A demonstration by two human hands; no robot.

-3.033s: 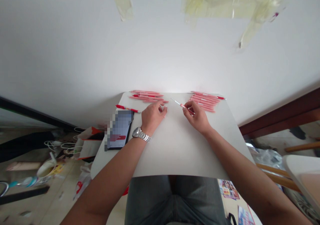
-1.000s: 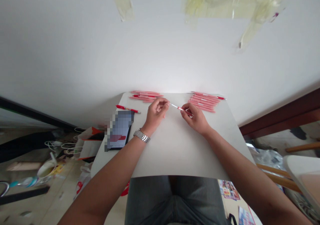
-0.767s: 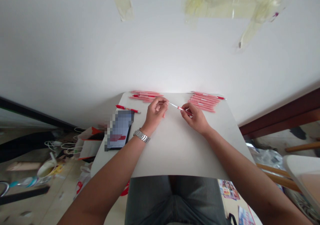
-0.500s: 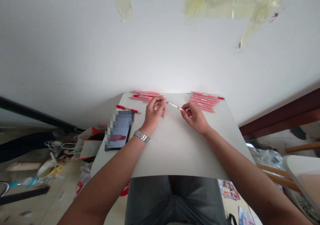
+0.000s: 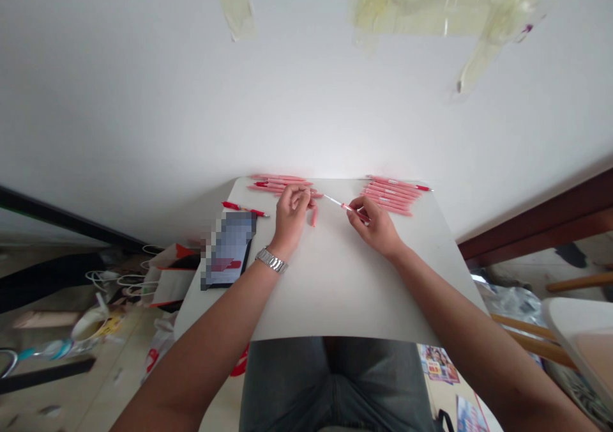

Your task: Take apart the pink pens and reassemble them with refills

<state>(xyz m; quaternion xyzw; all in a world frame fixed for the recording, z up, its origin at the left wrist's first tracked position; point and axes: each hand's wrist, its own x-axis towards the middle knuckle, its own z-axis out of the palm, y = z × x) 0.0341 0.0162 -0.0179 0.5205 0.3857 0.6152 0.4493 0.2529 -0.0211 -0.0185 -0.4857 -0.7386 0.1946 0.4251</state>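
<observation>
My right hand (image 5: 373, 222) is closed around the lower part of a pen (image 5: 358, 214). Its slim white refill (image 5: 334, 200) sticks out bare toward the upper left. My left hand (image 5: 291, 218), with a metal watch (image 5: 271, 260) at the wrist, has its fingers drawn together just left of the refill's tip. Whatever those fingertips hold, if anything, is too small to make out. Beside them a short pink pen part (image 5: 314, 217) lies on the table. Pink pens (image 5: 278, 180) lie behind the left hand, partly covered by it.
A row of pink pens (image 5: 390, 195) lies at the table's back right, by the wall. On the left are a red pen (image 5: 246, 209) and a phone (image 5: 230, 250). The white table (image 5: 335, 291) meets the wall behind; bags (image 5: 172, 272) stand on the floor at left.
My left hand has drawn slightly left, away from the refill's tip, and more of a pink pen shows beside its fingers. The right hand and its pen have barely moved.
</observation>
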